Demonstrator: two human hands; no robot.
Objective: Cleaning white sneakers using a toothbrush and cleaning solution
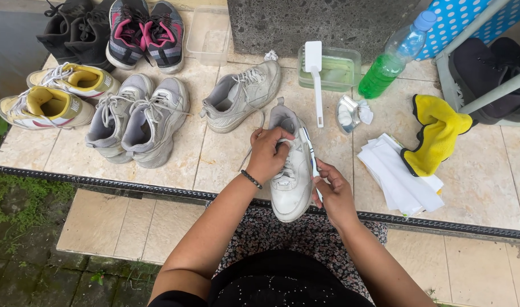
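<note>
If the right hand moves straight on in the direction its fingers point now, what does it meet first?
Most likely the white shoe itself: the right hand, holding a toothbrush, already rests against its side. Depth is hard to judge from above.

The left hand (266, 153) covers part of the white shoe (291, 182), so the laces under its fingers cannot be seen. The right hand (335, 196) hides the low end of the thin white stick (311, 153) it holds, and what the stick is stays too small to tell. At 11 o'clock, the black shoes (72, 25) are cut off by the top edge. At 2 o'clock, a pale bar hides part of the dark shoes (493, 74).
</note>
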